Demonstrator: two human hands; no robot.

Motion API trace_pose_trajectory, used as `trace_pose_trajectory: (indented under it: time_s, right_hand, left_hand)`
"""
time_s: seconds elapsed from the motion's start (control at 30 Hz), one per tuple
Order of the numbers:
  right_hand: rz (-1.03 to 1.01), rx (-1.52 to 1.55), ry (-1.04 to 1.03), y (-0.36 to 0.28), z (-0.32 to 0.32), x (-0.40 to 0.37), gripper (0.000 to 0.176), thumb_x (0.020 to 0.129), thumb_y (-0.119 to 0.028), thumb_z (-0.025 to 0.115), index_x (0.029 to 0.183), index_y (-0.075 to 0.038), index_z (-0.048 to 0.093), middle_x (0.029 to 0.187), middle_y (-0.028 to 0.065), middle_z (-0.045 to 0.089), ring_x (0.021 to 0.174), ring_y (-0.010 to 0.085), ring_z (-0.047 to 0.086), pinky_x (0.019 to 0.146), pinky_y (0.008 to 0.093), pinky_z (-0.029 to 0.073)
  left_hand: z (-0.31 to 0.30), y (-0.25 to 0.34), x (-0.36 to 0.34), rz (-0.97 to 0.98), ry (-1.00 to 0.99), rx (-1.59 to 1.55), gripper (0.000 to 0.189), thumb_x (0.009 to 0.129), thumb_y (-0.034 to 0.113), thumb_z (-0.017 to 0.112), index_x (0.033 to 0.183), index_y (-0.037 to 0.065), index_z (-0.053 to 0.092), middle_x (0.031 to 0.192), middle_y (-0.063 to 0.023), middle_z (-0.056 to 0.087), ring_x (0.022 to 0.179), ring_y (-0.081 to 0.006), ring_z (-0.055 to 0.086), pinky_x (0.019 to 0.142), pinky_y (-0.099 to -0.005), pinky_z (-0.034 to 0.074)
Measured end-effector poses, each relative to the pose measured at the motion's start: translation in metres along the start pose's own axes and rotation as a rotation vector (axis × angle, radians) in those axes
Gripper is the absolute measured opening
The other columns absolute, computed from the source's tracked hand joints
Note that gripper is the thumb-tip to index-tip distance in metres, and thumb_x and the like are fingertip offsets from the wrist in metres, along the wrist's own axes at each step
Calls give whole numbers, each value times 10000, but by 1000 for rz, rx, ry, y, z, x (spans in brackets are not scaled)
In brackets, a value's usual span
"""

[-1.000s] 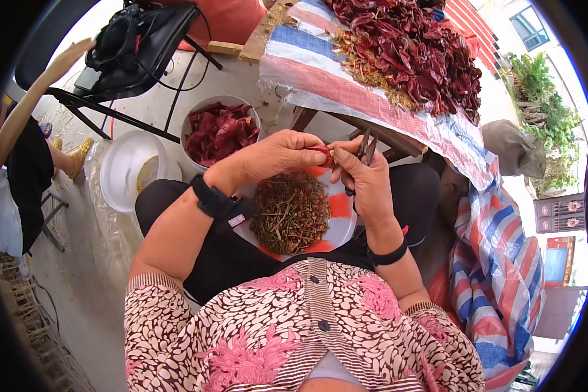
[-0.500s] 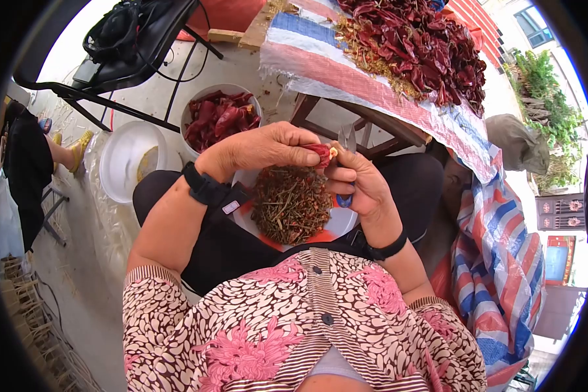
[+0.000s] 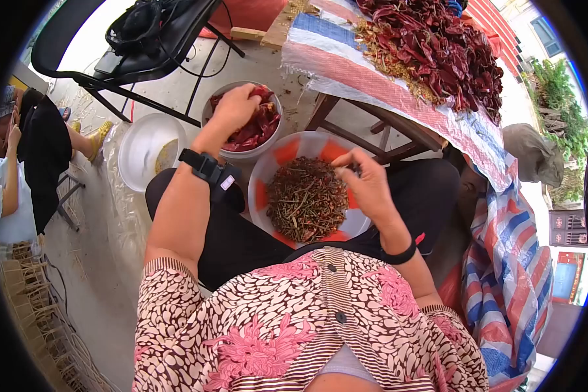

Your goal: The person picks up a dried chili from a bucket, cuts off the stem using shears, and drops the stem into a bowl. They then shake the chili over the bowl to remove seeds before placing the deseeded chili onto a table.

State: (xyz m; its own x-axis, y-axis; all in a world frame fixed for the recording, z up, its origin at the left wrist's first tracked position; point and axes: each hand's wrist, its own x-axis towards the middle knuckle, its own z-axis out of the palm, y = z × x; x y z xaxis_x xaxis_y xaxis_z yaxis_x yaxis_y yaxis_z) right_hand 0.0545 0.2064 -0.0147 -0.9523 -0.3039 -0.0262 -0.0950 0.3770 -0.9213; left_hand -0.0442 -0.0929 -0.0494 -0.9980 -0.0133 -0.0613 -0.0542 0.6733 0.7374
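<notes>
My left hand [image 3: 236, 108] reaches over the white bucket [image 3: 277, 140], fingers curled down onto dried red peppers [image 3: 258, 130]; their tips are partly hidden. My right hand [image 3: 367, 186] hovers above the right rim of a large basin [image 3: 261, 179] in my lap, its fingers closed. The scissors seen in it earlier are mostly covered, with only a small dark bit showing between the fingers. Cut stems and seeds [image 3: 307, 202] lie heaped in the basin, which has orange and white patches.
Many dark red dried peppers [image 3: 438, 52] cover a striped sheet [image 3: 333, 59] on the wooden table ahead. A shallow white tub [image 3: 140, 153] stands on the left, below a black folding chair [image 3: 150, 65]. Another person [image 3: 39, 157] sits at far left.
My left hand has gone from above the basin, where it held a red pepper, to the bucket. My right hand has lowered and turned. The view has shifted slightly.
</notes>
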Motion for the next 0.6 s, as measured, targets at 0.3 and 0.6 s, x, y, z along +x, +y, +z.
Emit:
trace_pose_trajectory:
  time_s: [0.3, 0.6]
  right_hand:
    - [-126, -517, -392, 57, 21, -14, 322, 799, -31, 504, 1068, -158, 626, 1027, 107, 636, 1015, 333, 590, 820, 436, 476]
    - [56, -551, 432, 10, -123, 44, 189, 859, -158, 587, 1030, -98, 643, 1015, 140, 633, 911, 317, 623, 795, 400, 489]
  left_hand:
    - [8, -51, 33, -1, 251, 261, 389, 840, 257, 577, 1186, 79, 575, 1083, -209, 640, 1038, -392, 589, 881, -459, 467]
    - [29, 15, -4, 97, -184, 561, 252, 787, 213, 580, 978, 53, 619, 993, -168, 661, 948, -360, 627, 800, -487, 500]
